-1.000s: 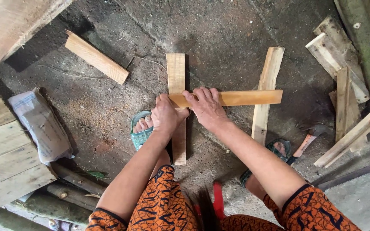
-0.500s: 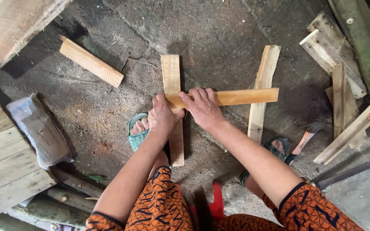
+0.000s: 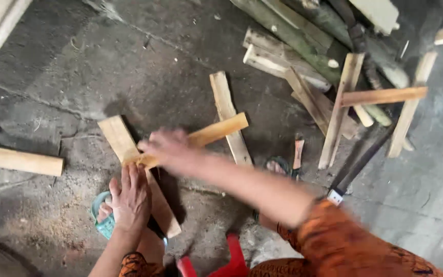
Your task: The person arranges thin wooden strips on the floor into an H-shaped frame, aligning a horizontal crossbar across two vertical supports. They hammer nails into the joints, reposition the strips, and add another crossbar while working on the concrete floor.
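Observation:
A thin pale cross slat [image 3: 216,131] lies tilted across two flat planks on the concrete floor. My right hand [image 3: 173,151], blurred by motion, is closed on the slat's left end where it crosses the left plank [image 3: 116,136]. My left hand [image 3: 129,197] presses flat on the lower part of that plank, beside my foot in a teal sandal [image 3: 102,224]. The slat's right end rests on the second plank [image 3: 226,110].
A loose wood block [image 3: 19,160] lies at the left. Offcuts and green bamboo poles [image 3: 303,51] are piled at the top right, with another crossed pair of slats [image 3: 383,96]. A dark long-handled tool [image 3: 357,161] lies at the right. A red stool [image 3: 232,264] is below me.
The view has swung to the right. The cross slat now sits tilted rather than level. My left hand slid down the plank, and my right hand is moving on the slat's left end.

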